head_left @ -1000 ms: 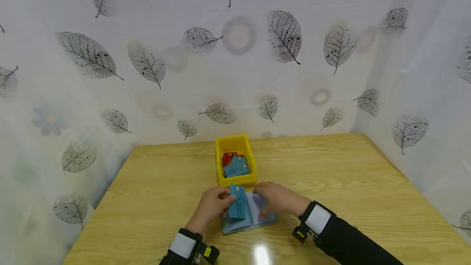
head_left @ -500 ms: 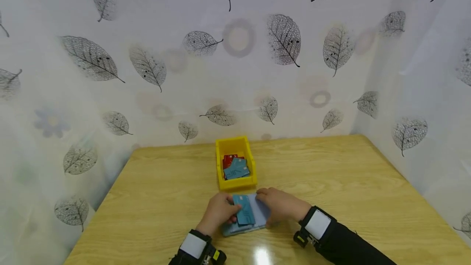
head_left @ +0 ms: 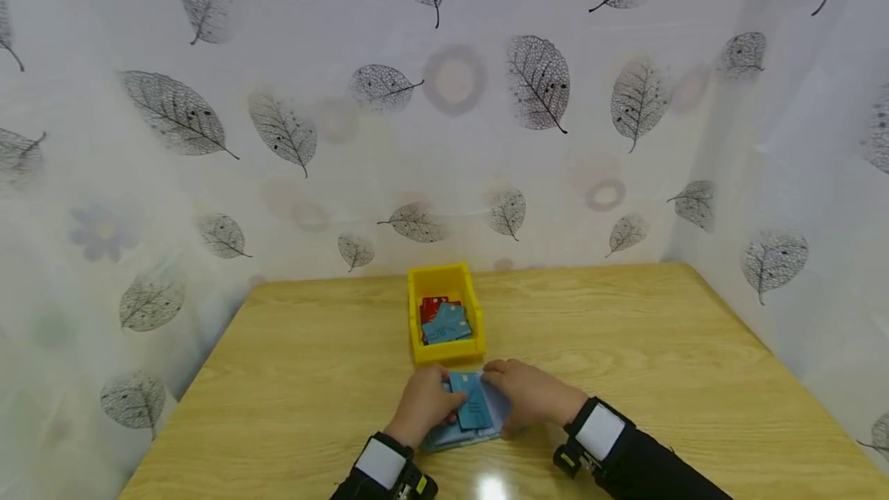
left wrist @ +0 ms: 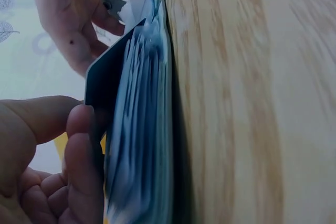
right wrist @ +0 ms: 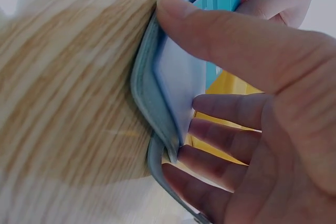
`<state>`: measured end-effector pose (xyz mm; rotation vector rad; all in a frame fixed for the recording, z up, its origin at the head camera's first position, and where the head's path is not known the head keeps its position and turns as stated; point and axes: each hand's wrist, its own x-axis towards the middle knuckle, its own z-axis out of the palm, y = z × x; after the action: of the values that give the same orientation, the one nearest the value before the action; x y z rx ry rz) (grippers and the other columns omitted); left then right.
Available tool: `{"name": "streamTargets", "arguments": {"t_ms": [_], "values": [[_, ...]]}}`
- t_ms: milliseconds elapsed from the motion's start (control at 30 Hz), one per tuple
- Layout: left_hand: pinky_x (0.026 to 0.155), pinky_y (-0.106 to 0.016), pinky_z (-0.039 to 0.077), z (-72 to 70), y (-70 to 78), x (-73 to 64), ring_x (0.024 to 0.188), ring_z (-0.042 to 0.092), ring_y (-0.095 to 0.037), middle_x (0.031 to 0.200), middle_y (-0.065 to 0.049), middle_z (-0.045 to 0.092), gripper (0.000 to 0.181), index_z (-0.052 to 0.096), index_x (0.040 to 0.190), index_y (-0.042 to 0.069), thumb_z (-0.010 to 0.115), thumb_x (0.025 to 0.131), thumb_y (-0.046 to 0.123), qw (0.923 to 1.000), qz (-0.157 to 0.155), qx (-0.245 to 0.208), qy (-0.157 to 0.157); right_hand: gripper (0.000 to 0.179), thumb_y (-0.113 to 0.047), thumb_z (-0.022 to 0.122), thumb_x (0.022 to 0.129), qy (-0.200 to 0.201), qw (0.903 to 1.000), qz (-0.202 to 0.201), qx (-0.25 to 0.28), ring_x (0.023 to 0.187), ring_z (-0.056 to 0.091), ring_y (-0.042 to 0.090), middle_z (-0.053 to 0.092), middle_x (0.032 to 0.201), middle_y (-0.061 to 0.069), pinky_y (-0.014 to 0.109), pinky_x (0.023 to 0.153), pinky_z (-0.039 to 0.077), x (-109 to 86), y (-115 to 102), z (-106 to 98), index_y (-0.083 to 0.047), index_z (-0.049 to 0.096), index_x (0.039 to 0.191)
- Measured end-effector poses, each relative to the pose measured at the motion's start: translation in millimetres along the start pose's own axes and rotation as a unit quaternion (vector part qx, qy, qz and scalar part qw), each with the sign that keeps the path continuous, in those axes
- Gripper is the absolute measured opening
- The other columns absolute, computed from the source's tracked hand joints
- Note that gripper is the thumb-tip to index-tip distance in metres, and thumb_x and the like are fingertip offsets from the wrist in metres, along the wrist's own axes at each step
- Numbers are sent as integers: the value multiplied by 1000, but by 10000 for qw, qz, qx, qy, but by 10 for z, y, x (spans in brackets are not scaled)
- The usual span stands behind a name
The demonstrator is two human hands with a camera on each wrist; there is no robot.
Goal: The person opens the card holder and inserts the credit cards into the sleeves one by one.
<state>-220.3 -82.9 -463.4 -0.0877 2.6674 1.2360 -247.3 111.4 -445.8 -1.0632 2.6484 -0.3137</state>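
My left hand [head_left: 420,409] pinches a blue card [head_left: 473,406] with a chip between thumb and fingers. In the left wrist view, the card [left wrist: 103,85] stands tilted along the thin clear sleeves [left wrist: 137,114] of a card holder. That card holder [head_left: 451,437] lies open on the table, with a grey-green cover [right wrist: 140,82]. My right hand [head_left: 533,395] grips its right side, thumb at the near edge and fingers at the far edge. The right wrist view shows the thumb over a clear sleeve [right wrist: 181,74]. A strap [right wrist: 167,182] hangs from the cover under the fingers.
Just behind the card holder stands a yellow bin [head_left: 451,352]. Inside it lie red cards [head_left: 432,307] and several blue cards [head_left: 447,326]. The wooden table [head_left: 312,361] ends at a leaf-patterned curtain [head_left: 458,153] at the back and sides.
The left hand has moved right with the blue card, bringing it down toward the right-hand sleeve. My right hand has stayed at the card holder's right side.
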Motion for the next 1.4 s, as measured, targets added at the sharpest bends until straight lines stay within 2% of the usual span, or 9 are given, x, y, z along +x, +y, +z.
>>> {"name": "streamTargets", "arguments": {"t_ms": [333,567,633,733,833,900,1067,1267,1400], "values": [[41,-24,45,86,101,32,44,56,-11,58,-2,59,32,61,106,-5,75,85,14,9993,356,11,-85,87,-36,89,67,124,9993,-136,310,127,47,33,48,142,14,46,101,42,55,64,4,-5,50,138],[42,-25,43,177,119,-17,45,54,-12,57,-1,55,12,62,85,1,72,84,9,9960,777,431,-62,87,-34,90,65,200,9987,-247,391,121,51,31,53,138,13,43,99,44,52,68,62,-3,51,137],[47,-28,44,198,140,-29,52,55,-14,64,-3,59,15,64,89,-1,72,83,11,9944,863,613,-5,87,-34,90,65,221,9989,-263,310,119,52,31,53,137,12,42,97,45,44,67,70,-3,51,136],[63,-37,51,218,199,-59,74,62,-20,88,-11,68,36,63,109,-6,73,83,17,9906,919,1010,95,87,-33,91,64,275,9988,-327,255,119,52,32,54,136,13,42,97,45,30,66,69,-2,52,135],[75,-44,52,230,290,-126,89,62,-25,110,-19,66,52,55,127,-7,71,85,20,9869,968,1291,-36,85,-30,91,62,401,9981,-403,246,116,54,34,57,132,14,45,97,45,18,67,61,0,53,132],[69,-42,52,235,359,-187,83,62,-24,107,-21,66,58,49,133,-10,69,86,18,9863,958,1318,-278,81,-30,91,63,502,9973,-467,256,112,55,33,59,128,13,44,95,46,12,69,56,-1,54,130],[52,-33,41,241,481,-307,59,52,-20,79,-15,61,72,32,143,-13,66,86,14,9834,916,1379,-746,73,-31,84,72,625,9962,-564,238,111,56,32,59,127,14,43,95,46,2,67,39,1,54,131],[43,-30,36,297,484,-375,46,47,-17,58,-6,52,73,27,145,-14,63,89,16,9776,1180,1549,-800,72,-28,84,74,674,9955,-663,34,115,55,34,59,128,15,46,98,43,-5,69,39,3,54,131],[40,-28,31,279,425,-391,41,41,-14,52,-1,47,75,23,147,-12,62,91,19,9793,1253,1216,-1028,72,-26,86,71,696,9958,-596,14,114,55,33,59,128,14,44,97,45,-1,79,70,1,55,130]]}}
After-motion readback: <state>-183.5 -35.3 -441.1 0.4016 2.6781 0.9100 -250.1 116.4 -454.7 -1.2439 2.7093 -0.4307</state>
